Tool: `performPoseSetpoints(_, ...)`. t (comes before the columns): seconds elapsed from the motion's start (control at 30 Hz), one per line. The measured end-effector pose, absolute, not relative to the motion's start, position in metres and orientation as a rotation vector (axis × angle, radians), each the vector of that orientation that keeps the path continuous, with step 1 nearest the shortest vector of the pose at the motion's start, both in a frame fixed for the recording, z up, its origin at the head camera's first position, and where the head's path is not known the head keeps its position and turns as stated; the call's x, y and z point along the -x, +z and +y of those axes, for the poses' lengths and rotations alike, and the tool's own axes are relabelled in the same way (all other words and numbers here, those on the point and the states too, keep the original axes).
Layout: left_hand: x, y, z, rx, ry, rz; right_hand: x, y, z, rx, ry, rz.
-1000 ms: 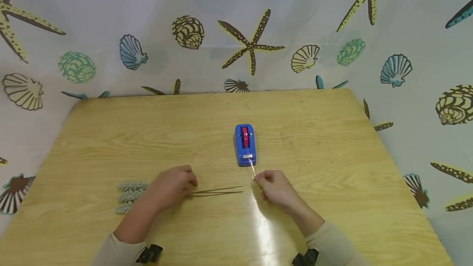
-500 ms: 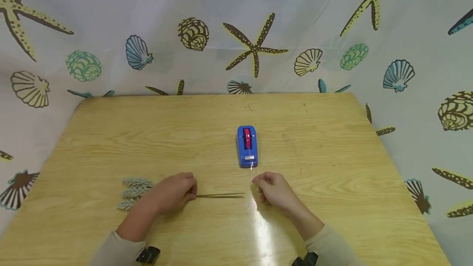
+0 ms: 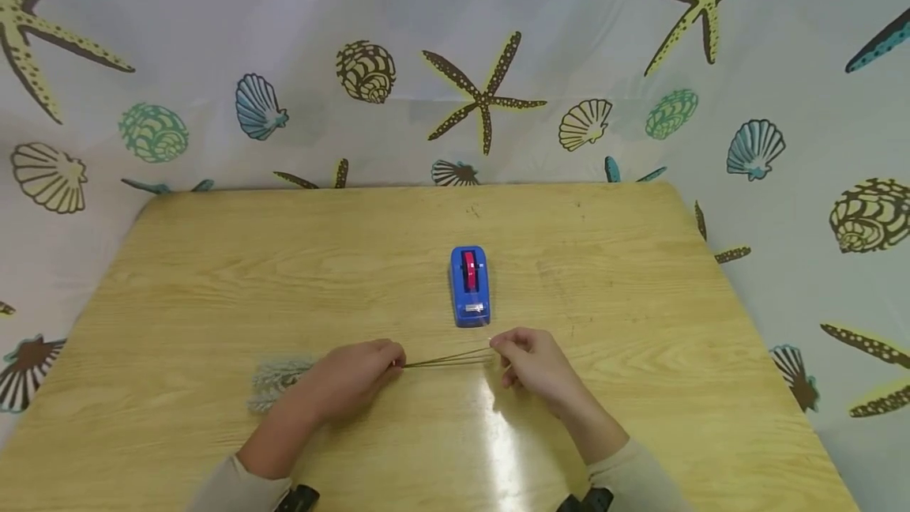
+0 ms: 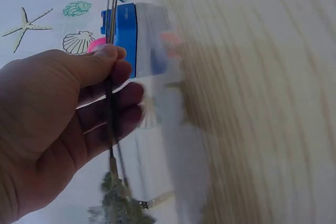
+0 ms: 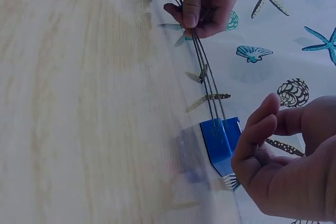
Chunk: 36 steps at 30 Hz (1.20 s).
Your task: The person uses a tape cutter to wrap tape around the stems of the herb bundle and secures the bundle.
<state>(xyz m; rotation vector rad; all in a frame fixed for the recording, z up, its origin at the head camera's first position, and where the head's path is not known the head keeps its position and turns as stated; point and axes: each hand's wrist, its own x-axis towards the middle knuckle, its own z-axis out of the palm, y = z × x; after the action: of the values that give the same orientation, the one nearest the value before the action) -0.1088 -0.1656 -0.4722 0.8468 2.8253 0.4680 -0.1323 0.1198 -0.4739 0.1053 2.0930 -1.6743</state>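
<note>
My left hand (image 3: 355,378) pinches thin brown stems (image 3: 448,360) between thumb and fingers. Fluffy grey-green flower heads (image 3: 273,385) show at the stems' left end, partly behind the forearm. In the left wrist view the sprigs (image 4: 118,195) hang blurred below the palm, the other fingers loosely bent. The right hand (image 3: 529,358) has thumb and forefinger together on a small strip of clear tape (image 3: 490,341), which shows only as a glint. The free stem ends reach right up to its fingertips in the head view.
A blue tape dispenser (image 3: 469,318) with a red core stands on the wooden table (image 3: 604,275), just beyond the hands. Behind the table hangs a white cloth (image 3: 398,133) printed with shells and starfish.
The tape strip, earlier stretched from the dispenser to my right fingers, has come away from it. My left hand has picked up the stems and moved right with them, towards the right hand.
</note>
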Motion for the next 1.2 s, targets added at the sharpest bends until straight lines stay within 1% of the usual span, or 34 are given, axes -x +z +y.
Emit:
performPoseSetpoints(0.13,0.113,-0.476,-0.152,-0.89,0.537,2.833,0.133,-0.472,0.122,-0.123,-1.681,2.067)
performPoseSetpoints(0.4,0.127,-0.484,-0.118,-0.88,0.729,2.817,0.133,-0.472,0.119,-0.127,-1.666,2.07)
performPoseSetpoints(0.7,0.137,-0.485,-0.089,-0.976,0.804,2.813,0.129,-0.481,0.115,-0.137,-1.657,2.093)
performPoseSetpoints(1.0,0.141,-0.485,-0.079,-0.896,0.854,2.888,0.129,-0.482,0.109,-0.123,-1.682,2.093)
performPoseSetpoints(1.2,0.145,-0.485,-0.071,-0.762,0.964,2.887,0.13,-0.483,0.109,-0.107,-1.72,2.106)
